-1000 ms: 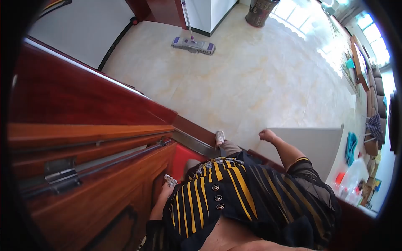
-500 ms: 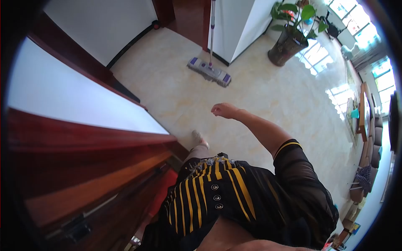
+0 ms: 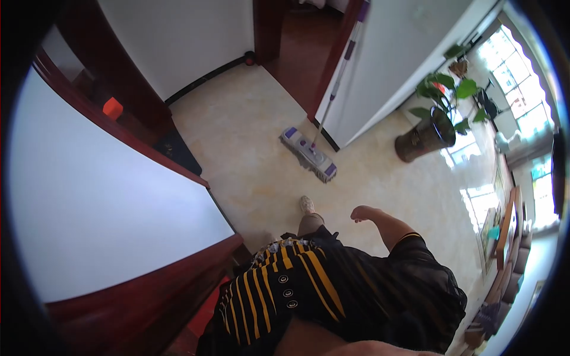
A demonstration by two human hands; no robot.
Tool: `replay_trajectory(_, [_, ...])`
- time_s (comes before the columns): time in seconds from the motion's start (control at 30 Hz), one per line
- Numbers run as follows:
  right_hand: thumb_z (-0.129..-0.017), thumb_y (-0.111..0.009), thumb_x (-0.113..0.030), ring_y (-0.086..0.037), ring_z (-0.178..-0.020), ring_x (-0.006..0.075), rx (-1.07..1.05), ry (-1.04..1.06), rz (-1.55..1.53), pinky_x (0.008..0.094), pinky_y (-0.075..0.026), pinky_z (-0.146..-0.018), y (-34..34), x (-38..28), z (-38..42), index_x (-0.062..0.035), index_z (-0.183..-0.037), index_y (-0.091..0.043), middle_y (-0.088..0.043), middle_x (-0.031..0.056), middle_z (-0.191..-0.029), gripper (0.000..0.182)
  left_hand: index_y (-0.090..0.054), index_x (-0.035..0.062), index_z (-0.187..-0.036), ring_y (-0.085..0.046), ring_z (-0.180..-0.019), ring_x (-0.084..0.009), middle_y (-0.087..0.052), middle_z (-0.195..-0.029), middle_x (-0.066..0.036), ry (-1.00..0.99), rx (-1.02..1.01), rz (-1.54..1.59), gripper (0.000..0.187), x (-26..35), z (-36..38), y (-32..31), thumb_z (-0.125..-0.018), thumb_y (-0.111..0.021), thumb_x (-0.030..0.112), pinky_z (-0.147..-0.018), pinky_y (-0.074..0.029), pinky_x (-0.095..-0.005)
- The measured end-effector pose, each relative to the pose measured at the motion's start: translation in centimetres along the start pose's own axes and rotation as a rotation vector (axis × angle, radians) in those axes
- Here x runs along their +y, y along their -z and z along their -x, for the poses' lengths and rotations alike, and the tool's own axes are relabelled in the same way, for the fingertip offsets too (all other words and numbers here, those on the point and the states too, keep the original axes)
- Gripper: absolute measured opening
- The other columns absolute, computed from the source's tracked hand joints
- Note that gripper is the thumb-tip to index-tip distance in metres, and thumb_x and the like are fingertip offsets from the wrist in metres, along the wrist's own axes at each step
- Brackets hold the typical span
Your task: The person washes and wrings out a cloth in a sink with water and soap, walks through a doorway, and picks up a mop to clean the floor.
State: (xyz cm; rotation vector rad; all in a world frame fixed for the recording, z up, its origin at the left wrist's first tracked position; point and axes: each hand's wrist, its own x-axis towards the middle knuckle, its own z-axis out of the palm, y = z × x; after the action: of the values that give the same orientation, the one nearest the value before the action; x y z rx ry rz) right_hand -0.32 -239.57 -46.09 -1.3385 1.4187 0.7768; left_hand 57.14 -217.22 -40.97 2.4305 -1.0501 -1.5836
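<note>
My right hand [image 3: 366, 213] hangs over the floor in front of my body, below the mop. Its fingers look loosely curled, and nothing shows in them. A flat mop [image 3: 307, 153] with a grey head and purple ends rests on the floor ahead, apart from the hand. The mop's long handle [image 3: 339, 77] leans up along the white wall corner. My left hand is out of view.
A potted leafy plant [image 3: 424, 137] stands right of the wall corner. A doorway with a reddish floor [image 3: 306, 53] lies ahead. On the left runs a white panel with dark red trim [image 3: 119, 196]. Sofas [image 3: 515, 270] line the far right.
My view has moved forward, bringing the mop and plant nearer. My right hand sits lower and further right in view, still without anything visible in it. A foot has stepped forward.
</note>
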Motion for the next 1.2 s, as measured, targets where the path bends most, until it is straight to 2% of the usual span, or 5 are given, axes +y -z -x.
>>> replay_trajectory(0.6, [-0.078, -0.049, -0.016, -0.048, -0.104, 0.0244, 1.235, 0.456, 1.167, 0.0538, -0.027, -0.096, 61.6, -14.6, -4.1, -0.0114, -0.089, -0.065, -0.059, 0.0085, -0.096, 0.02, -0.056, 0.0016, -0.085, -0.057, -0.065, -0.0229, -0.058, -0.076, -0.013, 0.699, 0.277, 0.598, 0.036, 14.3, 11.8, -19.6, -0.059, -0.072, 0.02, -0.055, -0.045, -0.0372])
replay_trajectory(0.83, [-0.077, -0.056, -0.025, -0.059, -0.1, 0.0204, 1.007, 0.152, 1.508, 0.0396, -0.042, -0.086, 68.4, -8.7, -11.0, -0.0156, -0.095, -0.067, -0.064, 0.0057, -0.102, 0.023, -0.056, 0.0015, -0.084, -0.056, -0.062, -0.0221, -0.058, -0.074, -0.012, 0.876, 0.32, 0.795, 0.035, 18.4, 16.6, -28.2, -0.059, -0.071, 0.02, -0.052, -0.045, -0.0372])
replay_trajectory(0.97, [-0.067, -0.074, -0.022, -0.062, -0.086, 0.0174, -0.074, -0.607, 1.202, 0.0349, -0.05, -0.075, 65.0, -8.5, -14.8, -0.007, -0.089, -0.068, -0.066, 0.0072, -0.096, 0.027, -0.056, 0.0015, -0.083, -0.056, -0.06, -0.0216, -0.058, -0.072, -0.012, 0.984, 0.3, 0.904, 0.034, 21.3, 19.1, -31.9, -0.059, -0.071, 0.021, -0.051, -0.045, -0.0372])
replay_trajectory(1.07, [-0.058, -0.076, -0.009, -0.057, -0.05, 0.022, -0.12, 0.112, 0.725, 0.0363, -0.049, -0.041, 56.2, -4.8, -16.0, 0.001, -0.069, -0.057, -0.057, 0.0121, -0.059, 0.024, -0.059, 0.0023, -0.074, -0.054, -0.053, -0.0179, -0.058, -0.065, -0.01, 0.862, 0.295, 0.896, 0.027, 20.2, 19.2, -35.7, -0.069, -0.065, 0.028, -0.047, -0.042, -0.0319])
replay_trajectory(1.2, [-0.06, -0.07, -0.006, -0.057, -0.049, 0.0214, -0.083, 0.173, 0.784, 0.0369, -0.046, -0.04, 41.3, -3.3, -12.7, 0.0057, -0.086, -0.054, -0.057, 0.0134, -0.062, 0.034, -0.049, 0.0096, -0.063, -0.047, -0.048, -0.009, -0.047, -0.054, 0.001, 0.859, 0.453, 1.284, 0.019, 18.3, 18.5, -42.1, -0.07, -0.066, 0.011, -0.043, -0.035, -0.0241])
